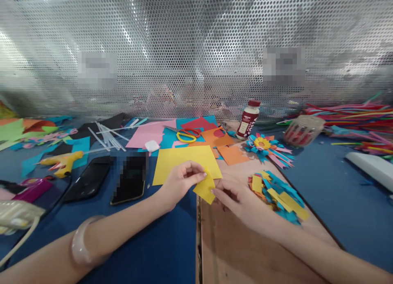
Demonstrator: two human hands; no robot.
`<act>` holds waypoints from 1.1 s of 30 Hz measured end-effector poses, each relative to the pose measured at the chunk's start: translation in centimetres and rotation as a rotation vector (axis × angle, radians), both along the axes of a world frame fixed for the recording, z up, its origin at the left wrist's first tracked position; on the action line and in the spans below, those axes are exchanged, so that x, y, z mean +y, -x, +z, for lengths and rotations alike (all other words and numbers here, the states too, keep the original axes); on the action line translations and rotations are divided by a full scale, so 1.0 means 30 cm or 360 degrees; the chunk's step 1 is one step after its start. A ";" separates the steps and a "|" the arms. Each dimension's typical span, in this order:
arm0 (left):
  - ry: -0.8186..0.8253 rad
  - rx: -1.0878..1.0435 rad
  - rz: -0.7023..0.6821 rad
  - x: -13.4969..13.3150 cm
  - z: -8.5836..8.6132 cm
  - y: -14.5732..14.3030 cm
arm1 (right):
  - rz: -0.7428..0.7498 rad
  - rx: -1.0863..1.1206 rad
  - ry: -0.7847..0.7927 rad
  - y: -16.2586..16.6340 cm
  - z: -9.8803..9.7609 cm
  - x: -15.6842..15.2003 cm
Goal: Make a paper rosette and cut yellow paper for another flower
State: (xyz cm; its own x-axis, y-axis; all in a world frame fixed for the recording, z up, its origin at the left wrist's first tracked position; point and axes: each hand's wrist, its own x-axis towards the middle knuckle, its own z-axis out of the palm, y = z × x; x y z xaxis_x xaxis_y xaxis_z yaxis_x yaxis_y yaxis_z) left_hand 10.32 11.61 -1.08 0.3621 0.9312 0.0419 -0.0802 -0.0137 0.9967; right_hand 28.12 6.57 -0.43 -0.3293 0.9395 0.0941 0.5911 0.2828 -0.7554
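A small piece of yellow paper (205,189) is held up between my two hands, over the seam where the blue surface meets a brown board. My left hand (182,179) pinches its upper part between thumb and fingers. At its lower right edge, my right hand (238,198) grips it with thumb and forefinger; the other fingers are partly hidden behind. Behind the piece lies a larger yellow sheet (175,161). To the right sits a pile of cut blue, yellow and orange paper scraps (282,198). Just beyond that pile lies a layered paper flower (262,144) with a yellow centre.
Scissors (187,135) with red and yellow handles rest on coloured sheets. A capped bottle (248,120) stands behind the flower, near a plastic cup (302,130). On the left are two phones (130,179), a yellow glue gun (63,163) and glue sticks (107,134). Perforated metal (190,50) closes the back.
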 end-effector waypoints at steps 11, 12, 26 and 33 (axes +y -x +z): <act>-0.0034 0.0018 0.0060 0.025 0.004 0.016 | -0.0118 0.0327 0.0129 -0.022 -0.012 0.027; -0.0083 0.0043 0.0046 0.026 0.009 0.020 | -0.0076 0.0277 0.0117 -0.025 -0.006 0.027; -0.0281 0.0419 -0.0452 0.012 -0.015 0.023 | 0.0686 -0.0822 -0.0166 -0.005 0.212 0.221; 0.0118 -0.0164 0.0390 0.099 -0.034 0.049 | -0.0105 -0.1010 -0.0429 0.245 0.182 0.698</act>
State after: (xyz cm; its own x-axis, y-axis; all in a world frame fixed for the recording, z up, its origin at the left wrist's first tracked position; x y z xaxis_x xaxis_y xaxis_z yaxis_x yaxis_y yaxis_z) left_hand 8.86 14.57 -2.11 0.1230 0.9924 -0.0050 -0.1845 0.0278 0.9824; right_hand 20.76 27.52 5.03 -0.3407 0.9303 0.1355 0.9179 0.3604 -0.1663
